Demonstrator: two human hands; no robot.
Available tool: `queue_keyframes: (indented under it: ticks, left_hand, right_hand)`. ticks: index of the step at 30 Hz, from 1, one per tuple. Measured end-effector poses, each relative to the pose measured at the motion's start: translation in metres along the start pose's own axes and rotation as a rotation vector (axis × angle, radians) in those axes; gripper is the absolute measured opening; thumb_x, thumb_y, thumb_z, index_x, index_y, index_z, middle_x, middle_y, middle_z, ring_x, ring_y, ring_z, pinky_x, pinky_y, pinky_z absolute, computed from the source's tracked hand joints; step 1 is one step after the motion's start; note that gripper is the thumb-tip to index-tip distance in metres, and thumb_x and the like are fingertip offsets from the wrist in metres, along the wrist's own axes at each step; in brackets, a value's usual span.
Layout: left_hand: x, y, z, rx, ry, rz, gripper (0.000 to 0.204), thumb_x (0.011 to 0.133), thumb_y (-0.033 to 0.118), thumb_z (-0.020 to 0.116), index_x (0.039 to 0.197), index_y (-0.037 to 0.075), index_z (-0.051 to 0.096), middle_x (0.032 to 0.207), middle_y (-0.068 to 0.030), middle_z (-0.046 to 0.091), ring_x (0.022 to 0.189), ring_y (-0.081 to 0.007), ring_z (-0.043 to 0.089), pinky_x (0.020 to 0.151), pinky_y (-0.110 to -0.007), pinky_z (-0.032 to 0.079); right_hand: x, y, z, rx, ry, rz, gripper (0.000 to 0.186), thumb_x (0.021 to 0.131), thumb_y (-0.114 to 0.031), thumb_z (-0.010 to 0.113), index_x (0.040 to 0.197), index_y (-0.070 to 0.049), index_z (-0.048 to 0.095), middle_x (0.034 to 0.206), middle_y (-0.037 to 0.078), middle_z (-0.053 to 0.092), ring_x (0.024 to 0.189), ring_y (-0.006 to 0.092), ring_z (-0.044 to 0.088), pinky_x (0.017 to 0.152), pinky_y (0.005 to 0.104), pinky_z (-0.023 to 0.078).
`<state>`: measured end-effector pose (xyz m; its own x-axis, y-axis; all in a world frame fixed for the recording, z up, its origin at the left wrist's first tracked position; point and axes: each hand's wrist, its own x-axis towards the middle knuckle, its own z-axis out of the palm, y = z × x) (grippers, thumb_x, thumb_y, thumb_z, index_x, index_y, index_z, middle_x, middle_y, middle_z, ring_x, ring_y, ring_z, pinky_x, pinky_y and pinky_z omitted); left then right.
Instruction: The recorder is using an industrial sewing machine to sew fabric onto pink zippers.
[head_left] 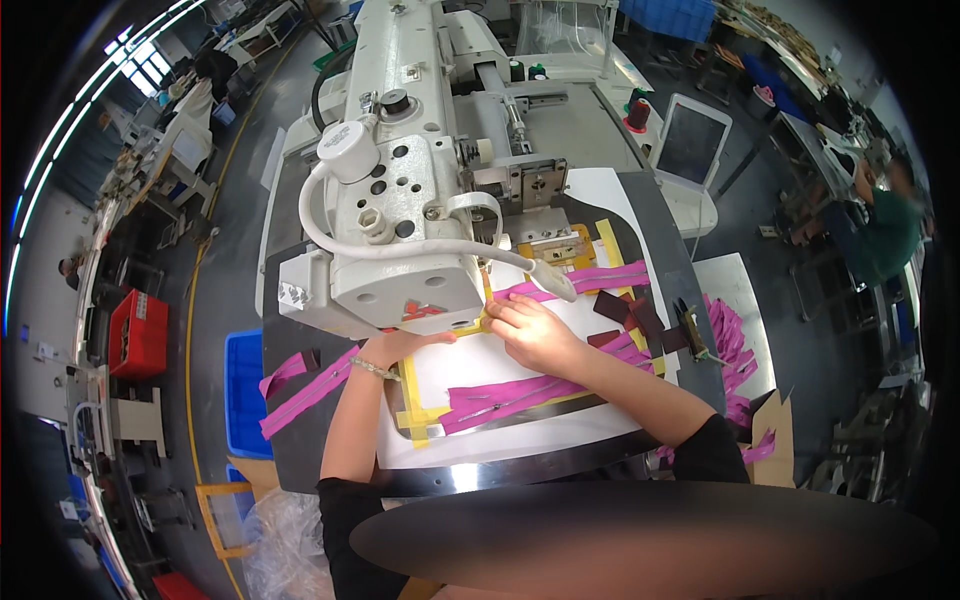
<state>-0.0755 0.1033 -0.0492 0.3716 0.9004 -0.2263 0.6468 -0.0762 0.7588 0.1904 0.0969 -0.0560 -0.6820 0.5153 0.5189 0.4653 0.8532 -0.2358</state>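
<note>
The long magenta fabric zipper strip (610,276) runs rightward from beside the bare right hand (535,332), whose fingertips bunch close together; whether they pinch it cannot be told. The bare left hand (398,346), its grip also unclear, sits by the bulky white sewing-machine head (405,290). Good practice: keep tape flat, fingertips clear of stitching.
</note>
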Motion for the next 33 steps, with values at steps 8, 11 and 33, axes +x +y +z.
queue_keyframes:
  ticks: [8, 11, 33]
  left_hand:
    - [0.004, 0.003, 0.009, -0.064, 0.086, 0.102, 0.043, 0.073, 0.031, 0.081, 0.106, 0.006, 0.068, 0.099, -0.0057, 0.069, 0.092, -0.018, 0.062, 0.083, -0.032, 0.048]
    - [-0.001, 0.015, 0.009, -0.122, 0.128, 0.051, 0.042, 0.073, 0.029, 0.081, 0.104, 0.004, 0.067, 0.097, -0.0067, 0.068, 0.091, -0.0182, 0.062, 0.082, -0.031, 0.048]
    - [-0.033, 0.024, 0.034, 0.34, 0.394, 0.146, 0.08, 0.068, 0.049, 0.075, 0.132, 0.009, 0.047, 0.126, -0.0153, 0.051, 0.124, -0.0327, 0.04, 0.103, -0.047, 0.025]
  right_hand:
    - [-0.003, 0.004, 0.002, -0.005, 0.004, 0.005, 0.033, 0.067, -0.002, 0.062, 0.1, -0.003, 0.057, 0.117, 0.016, 0.059, 0.105, 0.032, 0.058, 0.101, 0.0438, 0.042]
    - [-0.001, 0.005, -0.001, -0.005, 0.006, 0.007, 0.032, 0.067, -0.002, 0.061, 0.099, -0.004, 0.057, 0.117, 0.016, 0.059, 0.104, 0.0321, 0.058, 0.101, 0.0441, 0.042]
    - [0.001, 0.007, -0.022, -0.077, -0.065, -0.144, 0.026, 0.072, -0.021, 0.074, 0.09, -0.008, 0.06, 0.107, 0.009, 0.062, 0.084, 0.0196, 0.06, 0.096, 0.0408, 0.043]
